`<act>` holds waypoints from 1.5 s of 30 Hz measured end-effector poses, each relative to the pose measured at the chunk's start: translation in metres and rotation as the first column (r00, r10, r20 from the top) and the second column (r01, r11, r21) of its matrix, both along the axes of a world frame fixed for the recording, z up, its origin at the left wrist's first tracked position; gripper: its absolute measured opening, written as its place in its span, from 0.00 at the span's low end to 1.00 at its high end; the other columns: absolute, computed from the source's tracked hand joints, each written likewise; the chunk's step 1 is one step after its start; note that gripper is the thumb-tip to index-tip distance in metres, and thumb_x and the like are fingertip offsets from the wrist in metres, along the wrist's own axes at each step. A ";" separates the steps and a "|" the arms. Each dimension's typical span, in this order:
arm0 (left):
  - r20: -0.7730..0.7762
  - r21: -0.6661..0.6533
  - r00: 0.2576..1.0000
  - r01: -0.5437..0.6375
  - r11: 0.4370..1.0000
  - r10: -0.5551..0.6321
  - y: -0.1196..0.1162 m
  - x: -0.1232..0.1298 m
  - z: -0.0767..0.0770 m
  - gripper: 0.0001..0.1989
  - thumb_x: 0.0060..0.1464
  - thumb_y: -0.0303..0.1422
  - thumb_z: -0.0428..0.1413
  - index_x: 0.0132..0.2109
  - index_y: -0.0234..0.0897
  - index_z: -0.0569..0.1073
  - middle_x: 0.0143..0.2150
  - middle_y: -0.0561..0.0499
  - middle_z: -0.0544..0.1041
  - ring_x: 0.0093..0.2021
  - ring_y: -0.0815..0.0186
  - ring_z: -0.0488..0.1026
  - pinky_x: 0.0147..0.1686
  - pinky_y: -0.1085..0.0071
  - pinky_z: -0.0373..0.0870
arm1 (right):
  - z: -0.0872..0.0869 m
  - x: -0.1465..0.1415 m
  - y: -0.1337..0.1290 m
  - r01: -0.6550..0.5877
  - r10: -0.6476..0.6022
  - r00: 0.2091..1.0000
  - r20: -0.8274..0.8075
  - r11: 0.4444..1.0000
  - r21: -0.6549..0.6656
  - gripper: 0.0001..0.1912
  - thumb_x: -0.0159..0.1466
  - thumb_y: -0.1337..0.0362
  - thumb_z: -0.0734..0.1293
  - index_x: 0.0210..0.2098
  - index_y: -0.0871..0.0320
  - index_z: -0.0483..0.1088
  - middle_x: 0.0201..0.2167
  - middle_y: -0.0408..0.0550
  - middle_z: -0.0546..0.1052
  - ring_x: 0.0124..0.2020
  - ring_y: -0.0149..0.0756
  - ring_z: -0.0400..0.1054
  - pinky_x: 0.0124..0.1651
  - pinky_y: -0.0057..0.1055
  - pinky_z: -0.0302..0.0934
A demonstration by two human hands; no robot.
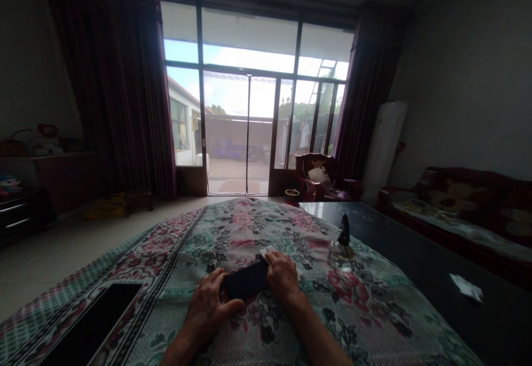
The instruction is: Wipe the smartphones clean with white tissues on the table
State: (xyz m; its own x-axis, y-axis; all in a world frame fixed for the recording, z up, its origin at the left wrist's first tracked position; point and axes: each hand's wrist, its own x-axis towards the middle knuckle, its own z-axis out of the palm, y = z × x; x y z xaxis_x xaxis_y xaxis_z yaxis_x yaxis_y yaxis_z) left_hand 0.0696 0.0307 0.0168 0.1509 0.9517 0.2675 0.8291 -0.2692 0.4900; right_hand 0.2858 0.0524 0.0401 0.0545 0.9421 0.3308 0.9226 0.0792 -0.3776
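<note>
A dark smartphone lies at a slant, low over a flowered cloth. My left hand grips its left end, with the thumb along the near edge and the fingers at the far side. At the other end, my right hand presses bent fingers on a crumpled white tissue, which pokes out past the fingertips at the phone's far right corner. Most of the tissue is hidden under that hand. To the right stands a small clear bottle with a black spray-like top.
A flat black panel with a pale rim, like a tablet, lies at the near left. On the dark glossy table at right is a white piece of paper. Beyond are a wooden armchair, a sofa and a glass door.
</note>
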 end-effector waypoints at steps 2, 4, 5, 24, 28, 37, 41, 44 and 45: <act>-0.002 -0.001 1.000 0.002 1.000 -0.002 -0.001 0.000 0.000 0.40 0.42 0.51 0.59 0.57 0.28 0.69 0.62 0.36 0.66 0.64 0.49 0.60 0.62 0.58 0.56 | -0.001 0.001 0.001 0.035 -0.035 0.999 0.002 0.999 0.002 0.20 0.64 0.69 0.56 0.50 0.52 0.71 0.55 0.47 0.71 0.55 0.42 0.62 0.56 0.36 0.49; 0.001 0.002 1.000 0.002 1.000 -0.002 -0.001 0.001 0.001 0.39 0.42 0.51 0.59 0.57 0.28 0.69 0.62 0.36 0.67 0.63 0.49 0.60 0.62 0.58 0.56 | 0.000 -0.002 -0.001 0.040 -0.040 0.999 -0.002 0.999 0.010 0.20 0.63 0.69 0.56 0.49 0.52 0.72 0.54 0.48 0.72 0.54 0.42 0.62 0.55 0.35 0.49; 0.005 0.005 1.000 -0.001 1.000 0.001 -0.001 0.001 0.001 0.39 0.42 0.50 0.59 0.56 0.29 0.70 0.62 0.37 0.67 0.63 0.49 0.61 0.62 0.58 0.57 | 0.001 -0.006 -0.003 0.020 -0.020 1.000 -0.005 1.000 0.020 0.20 0.63 0.70 0.56 0.49 0.52 0.72 0.54 0.48 0.72 0.54 0.42 0.62 0.55 0.35 0.49; -0.004 0.004 1.000 0.000 1.000 0.000 -0.002 0.000 0.002 0.37 0.44 0.49 0.58 0.57 0.31 0.69 0.63 0.39 0.66 0.64 0.51 0.60 0.62 0.59 0.55 | 0.005 -0.006 -0.003 -0.044 0.044 0.999 -0.006 0.999 0.027 0.20 0.62 0.71 0.56 0.46 0.51 0.73 0.51 0.46 0.74 0.53 0.39 0.63 0.54 0.32 0.49; -0.002 -0.002 1.000 0.002 1.000 -0.002 -0.002 0.000 0.003 0.38 0.43 0.50 0.59 0.57 0.30 0.69 0.62 0.38 0.67 0.63 0.50 0.61 0.62 0.59 0.56 | 0.002 0.003 -0.001 0.047 -0.047 0.999 -0.006 0.998 0.037 0.21 0.63 0.71 0.55 0.49 0.53 0.73 0.52 0.48 0.73 0.52 0.40 0.64 0.54 0.32 0.50; 0.030 0.023 0.999 0.010 1.000 -0.011 0.001 0.001 0.000 0.36 0.41 0.47 0.60 0.55 0.31 0.71 0.61 0.38 0.68 0.62 0.49 0.62 0.61 0.57 0.58 | 0.005 -0.033 -0.021 -0.252 0.251 0.968 0.019 0.965 0.075 0.23 0.60 0.72 0.56 0.49 0.50 0.72 0.51 0.43 0.74 0.54 0.37 0.61 0.58 0.31 0.49; 0.038 0.025 0.999 0.010 1.000 -0.011 -0.001 0.001 0.002 0.34 0.41 0.46 0.60 0.55 0.32 0.71 0.61 0.39 0.68 0.62 0.49 0.63 0.60 0.57 0.58 | 0.006 -0.037 -0.029 -0.339 0.340 0.940 -0.003 0.938 0.067 0.24 0.60 0.73 0.56 0.51 0.50 0.72 0.54 0.41 0.72 0.57 0.36 0.60 0.62 0.32 0.45; 0.037 0.023 0.999 0.010 1.000 -0.010 -0.003 0.002 0.003 0.35 0.41 0.47 0.60 0.55 0.33 0.71 0.61 0.39 0.68 0.62 0.49 0.63 0.61 0.57 0.57 | 0.005 -0.024 -0.029 -0.327 0.327 0.945 -0.017 0.945 0.031 0.26 0.59 0.74 0.56 0.54 0.51 0.70 0.57 0.41 0.70 0.59 0.37 0.58 0.63 0.33 0.44; 0.037 0.025 0.999 0.009 1.000 -0.010 -0.003 0.001 0.003 0.35 0.42 0.48 0.60 0.55 0.33 0.71 0.61 0.39 0.68 0.62 0.49 0.63 0.61 0.57 0.57 | 0.005 -0.018 -0.028 -0.299 0.299 0.954 -0.018 0.954 0.023 0.27 0.59 0.74 0.56 0.54 0.51 0.70 0.57 0.42 0.70 0.59 0.38 0.58 0.63 0.34 0.44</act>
